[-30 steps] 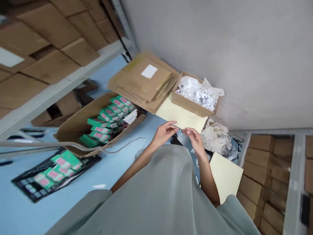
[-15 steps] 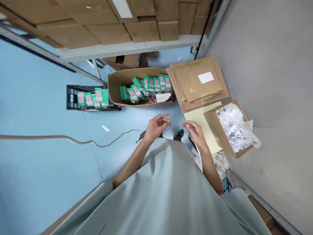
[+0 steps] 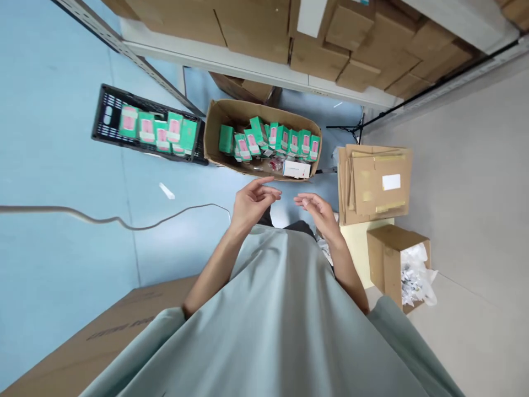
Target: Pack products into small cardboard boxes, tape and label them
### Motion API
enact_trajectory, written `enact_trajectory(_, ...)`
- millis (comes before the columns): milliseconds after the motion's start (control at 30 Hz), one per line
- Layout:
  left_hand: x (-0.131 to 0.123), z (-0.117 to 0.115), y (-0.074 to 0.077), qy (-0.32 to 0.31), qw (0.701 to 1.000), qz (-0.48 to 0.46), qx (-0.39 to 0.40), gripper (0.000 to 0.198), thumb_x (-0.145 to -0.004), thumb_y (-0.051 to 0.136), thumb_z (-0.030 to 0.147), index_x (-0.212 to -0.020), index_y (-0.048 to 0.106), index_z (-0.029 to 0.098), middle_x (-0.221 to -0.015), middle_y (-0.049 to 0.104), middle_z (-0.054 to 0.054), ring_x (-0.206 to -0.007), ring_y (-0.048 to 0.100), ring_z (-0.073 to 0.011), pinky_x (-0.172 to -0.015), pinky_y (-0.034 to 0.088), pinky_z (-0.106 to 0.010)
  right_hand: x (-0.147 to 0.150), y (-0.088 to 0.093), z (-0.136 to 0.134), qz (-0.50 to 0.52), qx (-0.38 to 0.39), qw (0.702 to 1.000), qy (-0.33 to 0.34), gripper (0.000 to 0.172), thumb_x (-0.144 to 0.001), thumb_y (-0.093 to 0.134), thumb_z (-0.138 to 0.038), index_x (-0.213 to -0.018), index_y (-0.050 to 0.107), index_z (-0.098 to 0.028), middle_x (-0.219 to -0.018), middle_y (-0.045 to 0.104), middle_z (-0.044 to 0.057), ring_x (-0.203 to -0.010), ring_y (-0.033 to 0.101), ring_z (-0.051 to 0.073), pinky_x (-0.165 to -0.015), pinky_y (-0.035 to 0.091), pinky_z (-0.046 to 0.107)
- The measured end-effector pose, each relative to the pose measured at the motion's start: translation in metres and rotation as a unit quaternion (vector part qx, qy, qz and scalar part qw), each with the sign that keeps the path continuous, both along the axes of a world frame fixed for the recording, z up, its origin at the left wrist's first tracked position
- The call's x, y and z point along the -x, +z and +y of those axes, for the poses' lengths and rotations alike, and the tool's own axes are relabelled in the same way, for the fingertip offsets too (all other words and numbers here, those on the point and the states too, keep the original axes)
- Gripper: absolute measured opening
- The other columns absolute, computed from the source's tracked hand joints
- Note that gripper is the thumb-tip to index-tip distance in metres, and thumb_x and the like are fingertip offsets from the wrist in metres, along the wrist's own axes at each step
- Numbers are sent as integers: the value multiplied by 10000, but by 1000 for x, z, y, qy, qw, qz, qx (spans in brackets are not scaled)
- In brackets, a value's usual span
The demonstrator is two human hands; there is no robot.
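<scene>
My left hand [image 3: 253, 203] is held in front of my body, fingers apart and holding nothing. Facing it, my right hand [image 3: 317, 212] also holds nothing, its fingers loosely stretched. A gap separates the two. Just beyond them is a long open cardboard box [image 3: 212, 132] with several green-and-pink small boxes [image 3: 282, 138] and a white box [image 3: 296, 169] inside. To its left, a black crate [image 3: 111, 118] carries more green-and-pink boxes [image 3: 146, 127]. Neither hand touches a container.
Shelving stacked with cartons [image 3: 256, 27] runs across the top. Flattened cardboard [image 3: 372, 182] lies at the right, above a carton [image 3: 382, 259] of white plastic scraps. A cable [image 3: 95, 220] crosses the blue floor at left. A large carton [image 3: 136, 320] is at lower left.
The view has turned and shifted, so the crate sits tilted and the flattened cardboard and scrap carton appear farther right and lower. Both hands keep nearly the same pose, slightly higher and further left in view.
</scene>
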State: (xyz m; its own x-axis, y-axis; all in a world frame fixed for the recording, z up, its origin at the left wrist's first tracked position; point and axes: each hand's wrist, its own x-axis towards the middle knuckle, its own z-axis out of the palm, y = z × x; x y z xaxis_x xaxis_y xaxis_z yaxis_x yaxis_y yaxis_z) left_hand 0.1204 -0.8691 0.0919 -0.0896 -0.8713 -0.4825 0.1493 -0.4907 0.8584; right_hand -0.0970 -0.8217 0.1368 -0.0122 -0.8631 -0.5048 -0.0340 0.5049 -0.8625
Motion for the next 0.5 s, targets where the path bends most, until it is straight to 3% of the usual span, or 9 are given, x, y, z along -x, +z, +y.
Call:
enact_trajectory(167, -58, -69, -18, 26, 1000, -2, -7, 605, -727, 905, 383, -1285, 790, 178, -966, 885, -77, -910, 863, -266, -988, 720, -472, -55, -18, -81, 3, -25, 999, 41, 647, -966, 769, -886, -1224, 820, -295, -1298, 891, 84, -1230, 839, 295, -1198, 638, 485)
enact_trajectory(333, -83, -122, -52, 61, 998, -12, -16, 559, -735, 851, 310, -1271, 784, 165, -947, 875, -70, -860, 850, -244, -939, 730, -447, -82, -44, -154, -11, -25, 995, 94, 705, -958, 754, -924, -1238, 811, -280, -1318, 884, 99, -1257, 840, 301, -1218, 645, 484)
enact_trajectory(433, -89, -147, -87, 92, 995, -25, -43, 534, -736, 818, 244, -1264, 780, 173, -956, 880, -60, -861, 854, -239, -923, 737, -432, -89, -84, -197, 4, -30, 991, 128, 682, -974, 745, -913, -1235, 813, -286, -1281, 889, 83, -1250, 845, 299, -1226, 650, 493)
enact_trajectory(500, -93, -162, -117, 112, 991, -39, -69, 532, -748, 829, 220, -1276, 772, 176, -974, 883, -57, -890, 863, -243, -924, 740, -422, -93, -126, -224, 23, -31, 987, 154, 651, -1003, 735, -883, -1250, 813, -285, -1261, 888, 74, -1243, 847, 294, -1222, 656, 500)
